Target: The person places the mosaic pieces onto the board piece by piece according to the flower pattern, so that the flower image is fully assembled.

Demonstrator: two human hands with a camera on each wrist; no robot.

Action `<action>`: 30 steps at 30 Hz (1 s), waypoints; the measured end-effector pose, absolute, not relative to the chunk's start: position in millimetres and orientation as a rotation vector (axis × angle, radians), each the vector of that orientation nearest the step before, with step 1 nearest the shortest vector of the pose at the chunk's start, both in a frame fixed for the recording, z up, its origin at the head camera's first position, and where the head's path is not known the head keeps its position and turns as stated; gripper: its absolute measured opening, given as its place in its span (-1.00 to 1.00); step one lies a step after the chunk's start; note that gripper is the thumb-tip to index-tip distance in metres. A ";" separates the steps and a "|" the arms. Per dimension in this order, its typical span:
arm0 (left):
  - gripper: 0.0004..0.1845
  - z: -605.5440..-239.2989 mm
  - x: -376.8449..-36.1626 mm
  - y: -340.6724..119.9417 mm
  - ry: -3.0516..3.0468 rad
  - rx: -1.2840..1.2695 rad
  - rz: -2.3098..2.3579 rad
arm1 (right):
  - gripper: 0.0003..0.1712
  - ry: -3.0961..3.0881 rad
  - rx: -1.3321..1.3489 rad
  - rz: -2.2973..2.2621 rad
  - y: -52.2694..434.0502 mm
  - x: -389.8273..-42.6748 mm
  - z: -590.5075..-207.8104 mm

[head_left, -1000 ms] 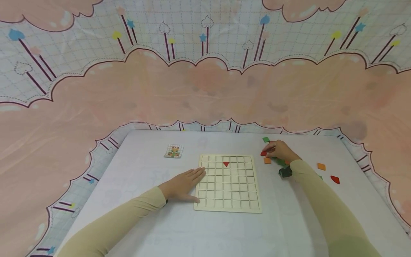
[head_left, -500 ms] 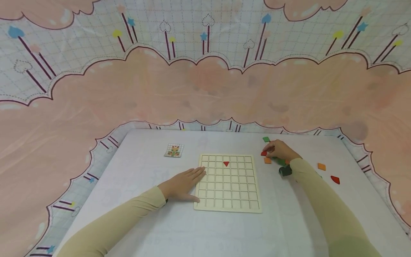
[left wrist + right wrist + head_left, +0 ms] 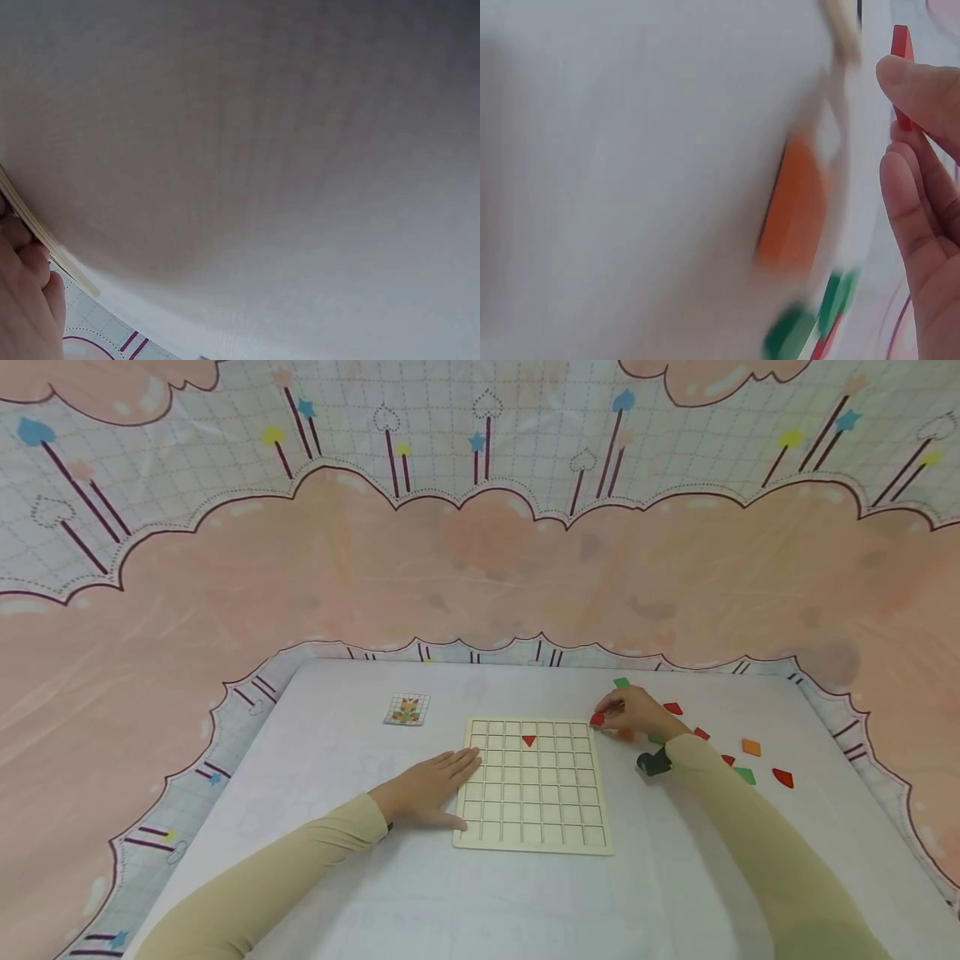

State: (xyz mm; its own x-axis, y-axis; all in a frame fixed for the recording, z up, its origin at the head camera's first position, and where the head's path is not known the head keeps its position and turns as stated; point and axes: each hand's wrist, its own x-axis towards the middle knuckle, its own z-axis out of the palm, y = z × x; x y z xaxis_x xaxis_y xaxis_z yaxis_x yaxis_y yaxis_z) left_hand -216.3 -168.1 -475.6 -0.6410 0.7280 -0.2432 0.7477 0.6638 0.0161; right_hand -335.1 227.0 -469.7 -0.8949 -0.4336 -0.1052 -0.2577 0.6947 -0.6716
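Observation:
A pale grid board point(image 3: 551, 793) lies on the table with a red triangle point(image 3: 528, 740) in a cell near its far side. My left hand point(image 3: 427, 787) rests flat with straight fingers along the board's left edge. Near the board's far right corner, my right hand point(image 3: 636, 708) pinches a small red piece point(image 3: 597, 719). The right wrist view has this red piece point(image 3: 902, 43) edge-on between thumb and fingers, raised off the table. Below that hand sits an orange piece point(image 3: 795, 206), blurred, with green pieces point(image 3: 791, 330) beside it.
Loose pieces lie to the right: an orange square point(image 3: 751, 747), a rounded red piece point(image 3: 782, 778), a green piece point(image 3: 744, 776) and several more, some hidden by the right arm. Another green piece point(image 3: 622, 682) lies farther back. A small patterned card point(image 3: 407, 710) is left of the board.
My right hand has moved left from the loose pieces toward the board, carrying the red piece and uncovering several pieces behind it. The left hand stays put.

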 end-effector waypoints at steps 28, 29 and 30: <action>0.08 -472.1 -216.7 -167.0 2.629 1.174 -0.103 | -0.77 2.562 -0.681 -0.894 146.1 -320.1 -479.3; 0.08 -472.1 -216.8 -167.0 2.628 1.171 -0.102 | -0.76 2.558 -0.685 -0.898 145.9 -320.0 -479.2; 0.08 -472.0 -216.9 -166.9 2.629 1.169 -0.103 | -0.76 2.558 -0.694 -0.899 146.0 -319.9 -479.0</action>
State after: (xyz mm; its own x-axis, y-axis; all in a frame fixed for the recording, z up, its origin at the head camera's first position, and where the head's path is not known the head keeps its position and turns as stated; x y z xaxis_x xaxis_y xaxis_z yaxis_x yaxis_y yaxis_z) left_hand -216.9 -166.9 -472.0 -0.6417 0.7194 -0.2658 0.7380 0.6735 0.0413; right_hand -319.9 146.0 -479.0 -0.8224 -0.5481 -0.1525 -0.3320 0.6801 -0.6536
